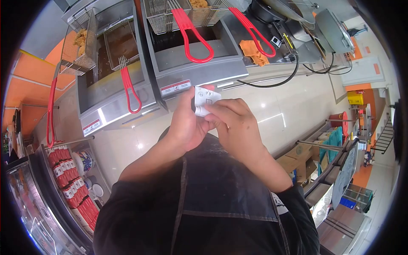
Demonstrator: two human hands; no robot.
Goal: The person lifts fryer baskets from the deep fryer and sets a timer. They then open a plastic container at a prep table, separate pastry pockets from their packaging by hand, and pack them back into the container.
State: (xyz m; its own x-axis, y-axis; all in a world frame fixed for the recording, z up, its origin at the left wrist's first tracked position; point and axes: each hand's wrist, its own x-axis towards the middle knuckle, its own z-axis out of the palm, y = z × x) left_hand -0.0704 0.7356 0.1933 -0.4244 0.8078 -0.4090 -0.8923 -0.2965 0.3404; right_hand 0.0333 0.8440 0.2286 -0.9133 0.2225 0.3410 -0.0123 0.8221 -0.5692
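At the left, rows of red boxes (70,172) stand on a shelf. Above them a wire basket (90,49) holds fried pieces (80,38), its long red handle running down toward the shelf. Next comes a steel fryer (108,117); another basket (111,47) sits in its well, with a red handle (126,80) that slants down to the right over the front edge.

The left hand (186,123) is in front of the second fryer (197,68), palm turned inward, grasping a small white item (203,97) with its thumb along the left edge. The item is in the middle of the view, between the two hands and above the dark apron (229,187). Its marked face is turned up toward the camera. What shows of its long axis runs roughly away from the body, the far end pointing toward the fryer and its top edge sloping slightly down to the right. Fingers cover the lower right part, so its full length cannot be told.

The right hand (240,123) is bent over the item, fingertips gathered on its near, lower part. Farther right, an orange cloth (255,52) lies on the desk (264,70) beside the fryer.
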